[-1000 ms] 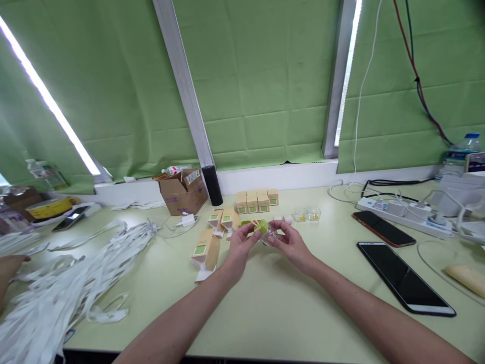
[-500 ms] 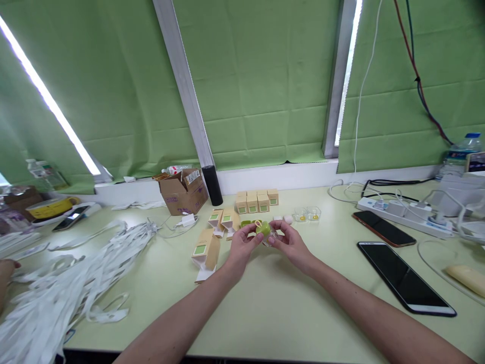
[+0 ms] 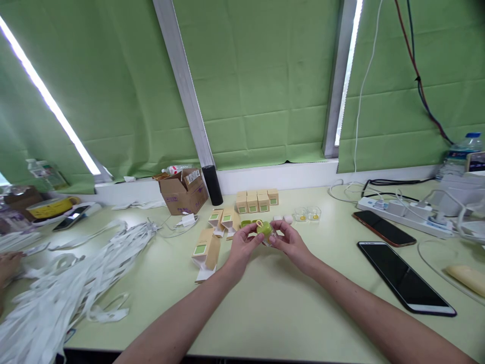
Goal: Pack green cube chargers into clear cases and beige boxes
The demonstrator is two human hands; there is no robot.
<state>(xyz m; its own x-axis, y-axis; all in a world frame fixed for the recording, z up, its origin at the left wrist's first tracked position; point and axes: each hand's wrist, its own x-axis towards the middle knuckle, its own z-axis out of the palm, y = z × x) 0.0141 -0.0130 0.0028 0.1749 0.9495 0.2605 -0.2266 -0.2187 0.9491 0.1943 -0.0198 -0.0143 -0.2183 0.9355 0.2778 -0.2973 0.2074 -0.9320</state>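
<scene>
Both my hands are closed round a small jar in the middle of the table. Its green lid (image 3: pixel 264 229) has a pale loop on top, and a clear body partly shows beneath. My left hand (image 3: pixel 241 248) pinches the lid side, while my right hand (image 3: pixel 292 245) grips the clear side. Fingers hide much of the jar. Just behind my left fingertips lie more green pieces (image 3: pixel 246 223). White rounded pieces (image 3: pixel 288 219) sit beyond my right hand, beside two clear cups (image 3: pixel 307 214) with yellow inside. Open kraft boxes (image 3: pixel 206 248) lie left of my left hand.
Several closed kraft boxes (image 3: pixel 252 201) stand in a row at the back. A cardboard carton (image 3: pixel 184 194) and black cylinder (image 3: pixel 212 185) are behind left. White straps (image 3: pixel 76 283) and another person's hand (image 3: pixel 9 265) are left. Phones (image 3: pixel 403 275) and a power strip (image 3: pixel 405 217) lie right.
The green lid has tilted slightly in my fingers, its loop shifting a little right. At the left edge, the other person's hand has come further into view.
</scene>
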